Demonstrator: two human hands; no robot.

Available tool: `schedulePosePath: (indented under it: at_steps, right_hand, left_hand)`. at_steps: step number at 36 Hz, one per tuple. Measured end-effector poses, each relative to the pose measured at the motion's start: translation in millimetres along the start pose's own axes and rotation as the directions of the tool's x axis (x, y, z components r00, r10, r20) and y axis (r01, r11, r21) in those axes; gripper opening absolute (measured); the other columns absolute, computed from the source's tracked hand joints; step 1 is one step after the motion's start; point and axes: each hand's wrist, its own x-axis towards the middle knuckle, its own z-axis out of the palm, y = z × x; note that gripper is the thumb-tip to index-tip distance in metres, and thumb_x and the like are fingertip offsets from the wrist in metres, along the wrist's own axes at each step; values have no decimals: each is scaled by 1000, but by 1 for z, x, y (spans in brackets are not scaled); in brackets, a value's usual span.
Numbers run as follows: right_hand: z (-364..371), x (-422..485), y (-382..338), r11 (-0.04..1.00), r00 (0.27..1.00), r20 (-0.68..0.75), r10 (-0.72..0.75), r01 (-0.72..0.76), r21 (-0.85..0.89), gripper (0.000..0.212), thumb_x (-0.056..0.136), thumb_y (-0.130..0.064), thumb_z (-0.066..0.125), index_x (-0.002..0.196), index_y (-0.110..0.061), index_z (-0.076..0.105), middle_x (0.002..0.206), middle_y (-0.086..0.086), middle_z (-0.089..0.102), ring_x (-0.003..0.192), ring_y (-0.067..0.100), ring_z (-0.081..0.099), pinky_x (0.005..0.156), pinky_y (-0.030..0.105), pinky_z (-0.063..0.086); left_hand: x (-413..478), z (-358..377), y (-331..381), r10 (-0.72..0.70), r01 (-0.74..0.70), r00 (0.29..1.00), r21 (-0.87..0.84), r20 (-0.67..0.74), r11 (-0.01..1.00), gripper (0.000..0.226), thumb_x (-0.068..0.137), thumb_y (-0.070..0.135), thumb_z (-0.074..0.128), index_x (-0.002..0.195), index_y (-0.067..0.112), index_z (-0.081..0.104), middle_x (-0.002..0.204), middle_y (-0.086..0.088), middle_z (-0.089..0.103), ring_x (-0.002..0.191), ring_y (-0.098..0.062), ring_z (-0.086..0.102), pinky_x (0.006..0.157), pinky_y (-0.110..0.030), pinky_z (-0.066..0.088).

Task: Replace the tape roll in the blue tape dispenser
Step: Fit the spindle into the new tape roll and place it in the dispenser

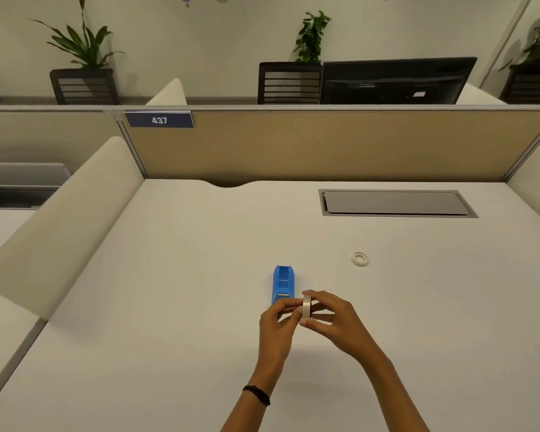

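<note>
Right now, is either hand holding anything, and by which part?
The tape roll, in both hands: the right hand grips its outer rim, top and bottom; the left hand pinches at the side facing it, exactly where cannot be told.

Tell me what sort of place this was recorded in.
Most likely an open-plan office: a white desk walled by a tan partition with a number plate reading 437, and a monitor and mesh chairs beyond it.

Noted: tape dispenser (283,283) — bright blue; tape roll (306,307) pale, translucent white. The desk (200,307) is plain off-white, the partition (325,145) tan, the number plate (159,120) navy with white digits. The wristband (258,394) is black, braided — the hatch cover (396,202) grey, the monitor (393,81) black.
</note>
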Motion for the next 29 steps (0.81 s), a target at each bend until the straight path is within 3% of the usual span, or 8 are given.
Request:
schedulePosePath:
  at_steps: [10, 18, 22, 26, 29]
  right_hand:
    - [10, 9, 2, 1000, 1000, 7, -15, 15, 14, 47, 77, -24, 74, 107, -51, 49, 109, -24, 58, 98, -6, 60, 79, 4, 49]
    - [20, 14, 3, 995, 995, 52, -89, 90, -28, 46, 78, -18, 74, 113, -38, 52, 114, -19, 55, 106, -5, 56, 91, 5, 45]
    - [24, 17, 7, 984, 988, 80, -130, 138, -112, 48, 81, -20, 71, 117, -42, 48, 119, -22, 53, 112, -6, 51, 97, 6, 40]
    - [30, 20, 14, 967, 982, 111, -151, 170, -188, 56, 84, -21, 67, 118, -57, 39, 123, -35, 44, 117, -18, 42, 99, -2, 31]
    - [32, 23, 19, 970, 984, 113, -136, 155, -185, 59, 84, -21, 67, 118, -59, 38, 123, -40, 41, 119, -17, 42, 99, -2, 30]
  left_hand:
    - [6, -8, -9, -33, 33, 999, 4, -14, 999, 16, 85, 15, 64, 91, 29, 67, 95, 8, 70, 92, -4, 65, 69, -6, 50]
    - [13, -17, -18, -96, 96, 995, -12, -14, 995, 12, 86, 18, 63, 93, 24, 70, 92, 3, 73, 91, -12, 67, 71, -12, 53]
    - [16, -20, -25, -152, 152, 988, -19, -8, 988, 13, 87, 18, 62, 99, 20, 68, 97, -3, 72, 93, -20, 67, 81, -23, 55]
    - [19, -21, -27, -205, 205, 979, -55, 1, 977, 16, 88, 16, 60, 102, 21, 66, 101, -5, 71, 92, -17, 69, 75, -18, 56]
    - [22, -21, -29, -231, 231, 973, -59, -4, 971, 18, 88, 16, 61, 105, 18, 66, 101, -5, 71, 90, -16, 69, 72, -16, 56]
